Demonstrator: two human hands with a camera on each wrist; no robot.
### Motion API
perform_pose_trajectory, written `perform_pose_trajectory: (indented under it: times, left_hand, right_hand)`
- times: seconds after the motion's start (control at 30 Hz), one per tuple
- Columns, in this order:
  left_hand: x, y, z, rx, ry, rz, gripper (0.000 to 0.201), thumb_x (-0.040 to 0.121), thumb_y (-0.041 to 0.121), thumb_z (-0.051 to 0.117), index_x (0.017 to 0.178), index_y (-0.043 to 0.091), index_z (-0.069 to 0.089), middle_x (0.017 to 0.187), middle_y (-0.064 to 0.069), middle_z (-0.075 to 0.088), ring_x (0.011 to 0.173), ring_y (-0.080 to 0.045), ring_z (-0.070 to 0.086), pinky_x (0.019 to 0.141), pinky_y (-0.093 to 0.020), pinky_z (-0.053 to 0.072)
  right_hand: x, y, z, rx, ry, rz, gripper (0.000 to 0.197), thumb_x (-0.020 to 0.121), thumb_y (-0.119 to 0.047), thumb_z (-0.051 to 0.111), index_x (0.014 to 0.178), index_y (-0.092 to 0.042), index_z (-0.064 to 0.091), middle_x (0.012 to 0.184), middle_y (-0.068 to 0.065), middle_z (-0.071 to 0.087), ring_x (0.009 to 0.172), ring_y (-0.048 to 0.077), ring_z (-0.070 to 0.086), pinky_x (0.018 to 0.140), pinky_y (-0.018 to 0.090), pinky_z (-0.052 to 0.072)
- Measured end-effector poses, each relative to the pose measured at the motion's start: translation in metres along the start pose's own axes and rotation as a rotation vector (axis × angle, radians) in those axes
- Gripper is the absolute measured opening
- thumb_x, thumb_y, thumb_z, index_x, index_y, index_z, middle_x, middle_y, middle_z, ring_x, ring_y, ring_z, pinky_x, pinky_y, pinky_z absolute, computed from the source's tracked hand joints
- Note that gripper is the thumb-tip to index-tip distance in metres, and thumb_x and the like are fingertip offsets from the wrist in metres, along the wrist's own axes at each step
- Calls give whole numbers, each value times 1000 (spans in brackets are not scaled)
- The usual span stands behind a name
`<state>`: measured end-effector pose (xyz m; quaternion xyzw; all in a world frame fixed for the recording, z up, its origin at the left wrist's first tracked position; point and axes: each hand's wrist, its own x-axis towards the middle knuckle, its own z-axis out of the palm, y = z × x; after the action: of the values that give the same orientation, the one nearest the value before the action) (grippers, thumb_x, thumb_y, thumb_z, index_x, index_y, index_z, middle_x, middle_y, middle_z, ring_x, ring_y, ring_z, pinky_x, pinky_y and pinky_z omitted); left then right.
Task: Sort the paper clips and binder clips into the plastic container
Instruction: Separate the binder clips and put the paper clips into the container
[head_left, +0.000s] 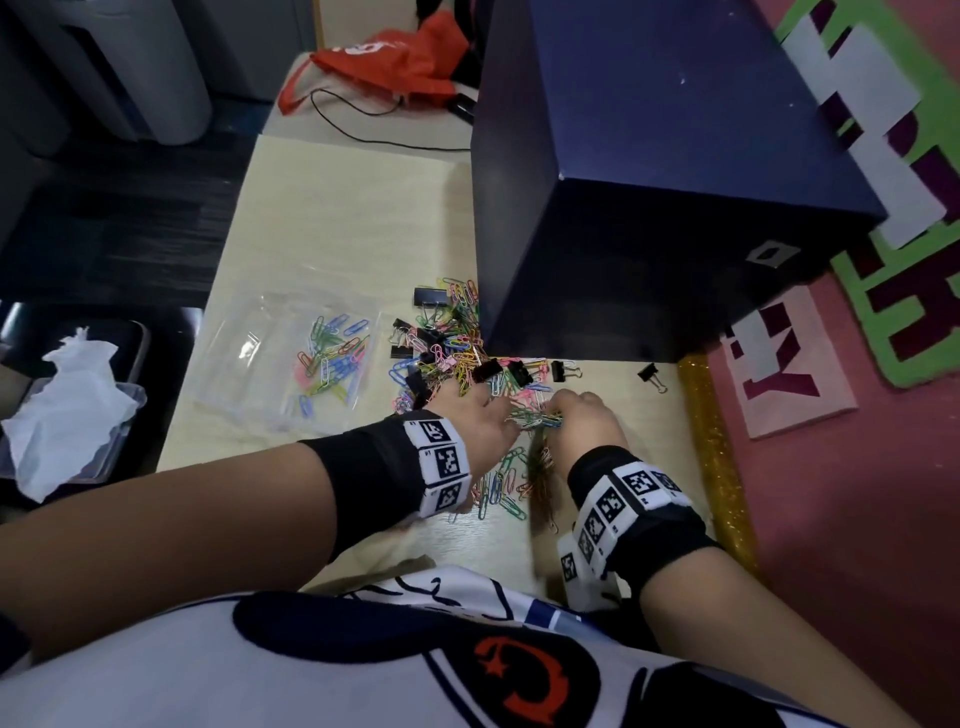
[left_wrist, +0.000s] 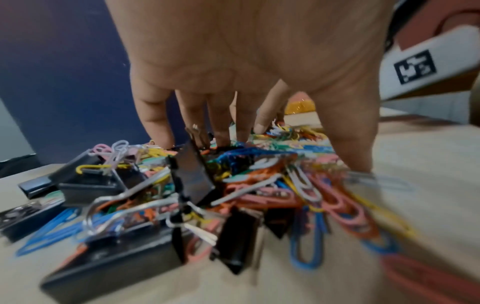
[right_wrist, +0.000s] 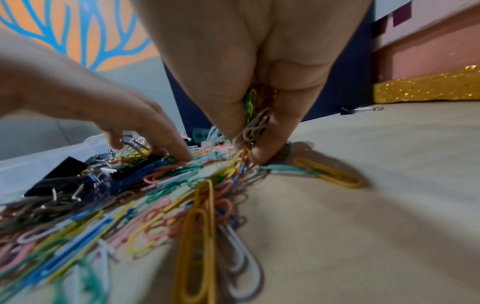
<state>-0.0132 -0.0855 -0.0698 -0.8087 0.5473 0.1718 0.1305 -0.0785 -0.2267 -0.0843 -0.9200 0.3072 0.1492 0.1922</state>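
Shirt (head_left: 260, 675) nearest | right hand (head_left: 584, 415) grip pinches a bunch of paper clips (right_wrist: 255, 123); left hand (head_left: 475, 421) fingers straight, raking the pile (head_left: 452, 353) | we should shed binder clips (head_left: 488, 370) before carrying to the container (head_left: 234, 343), left of pile | pale counter (head_left: 337, 208); navy box (head_left: 649, 182) behind; pink wall

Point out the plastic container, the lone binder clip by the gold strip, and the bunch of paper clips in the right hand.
plastic container (head_left: 228, 358): head view, bare clear floor.
lone binder clip (head_left: 649, 373): head view, black body.
bunch of paper clips (right_wrist: 255, 121): right wrist view, white clip between the fingers.

The right hand (right_wrist: 249, 86) hides most of its gripped paper clips (right_wrist: 253, 123); nearer ones blur.
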Motion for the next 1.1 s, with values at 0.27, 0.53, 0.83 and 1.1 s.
perform_pose_trajectory:
  times: [0.27, 0.53, 0.83, 1.1]
  left_hand:
    - [3, -6, 3, -16, 105, 9, 21, 92, 17, 53, 112, 17, 59, 116, -2, 56, 109, -27, 46, 89, -42, 36]
    - [7, -23, -5, -108, 190, 13, 18, 94, 28, 49, 107, 21, 59, 106, 0, 63, 104, -25, 57, 88, -38, 37]
    - [-22, -85, -28, -496, 344, -311, 22, 92, 39, 55, 102, 21, 65, 92, 3, 67, 84, -17, 60, 75, -31, 50]
    - [-53, -140, -8, -446, 263, -734, 24, 89, 32, 58, 100, 13, 69, 97, -11, 69, 93, -32, 62, 79, -34, 53]
  right_hand:
    - [-5, -11, 7, -66, -102, 25, 42, 85, -21, 59, 124, -20, 45, 126, 8, 33, 115, 31, 46, 94, 37, 46]
    - [-4, -15, 2, -54, -67, -47, 46, 83, 5, 43, 121, -17, 57, 123, 9, 43, 101, 28, 56, 90, 26, 43]
    - [4, -34, -2, -91, -123, 71, 42, 88, -6, 52, 129, -15, 51, 133, 10, 37, 110, 29, 54, 94, 32, 48]
    - [-5, -55, 7, -158, -166, 41, 54, 87, -9, 55, 137, -17, 37, 145, 14, 22, 128, 36, 37, 99, 41, 44]
